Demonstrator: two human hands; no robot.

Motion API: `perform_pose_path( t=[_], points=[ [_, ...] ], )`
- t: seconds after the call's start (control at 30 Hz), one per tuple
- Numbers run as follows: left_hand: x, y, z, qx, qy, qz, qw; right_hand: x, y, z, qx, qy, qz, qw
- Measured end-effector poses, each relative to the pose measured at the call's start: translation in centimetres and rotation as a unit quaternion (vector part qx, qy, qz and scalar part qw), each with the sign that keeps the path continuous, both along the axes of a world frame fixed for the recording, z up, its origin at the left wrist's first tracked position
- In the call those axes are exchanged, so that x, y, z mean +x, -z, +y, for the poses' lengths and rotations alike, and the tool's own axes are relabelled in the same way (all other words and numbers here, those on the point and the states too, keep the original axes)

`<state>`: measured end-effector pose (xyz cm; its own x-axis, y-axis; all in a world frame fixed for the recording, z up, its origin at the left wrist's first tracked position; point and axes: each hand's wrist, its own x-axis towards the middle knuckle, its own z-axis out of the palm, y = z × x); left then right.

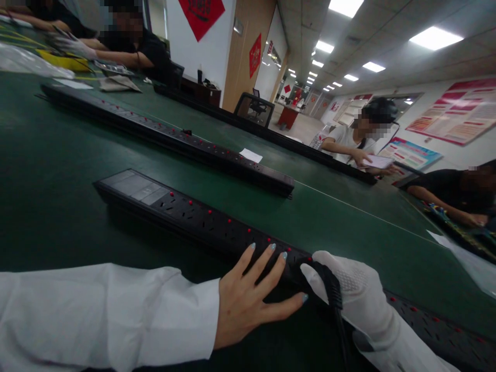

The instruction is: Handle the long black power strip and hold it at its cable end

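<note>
A long black power strip [186, 214] with red switches lies across the green table [50, 170] in front of me. My left hand [248, 297], bare with a white sleeve, rests flat on the strip, fingers spread over its top. My right hand [356, 294] wears a white glove and is closed around a black cable [333, 292] that runs down from the strip toward me. The strip continues to the right under the glove [437, 330].
Two more long black power strips [174, 139], [263, 132] lie farther back on the table, with a white slip [250, 155] between them. Other people sit at the far left [127, 46] and right [360, 144], [457, 196]. Clear plastic [468, 263] lies at the right edge.
</note>
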<state>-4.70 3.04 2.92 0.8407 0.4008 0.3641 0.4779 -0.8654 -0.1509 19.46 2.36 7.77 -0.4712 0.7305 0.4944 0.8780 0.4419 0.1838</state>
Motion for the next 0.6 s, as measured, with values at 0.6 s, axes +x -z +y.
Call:
perform_pose_path(
  t=[0.6],
  points=[
    [0.0,1.1,0.1,0.002,0.01,-0.035,0.999,3.0,-0.1,-2.6,-0.089,0.08,0.053,0.991]
  ],
)
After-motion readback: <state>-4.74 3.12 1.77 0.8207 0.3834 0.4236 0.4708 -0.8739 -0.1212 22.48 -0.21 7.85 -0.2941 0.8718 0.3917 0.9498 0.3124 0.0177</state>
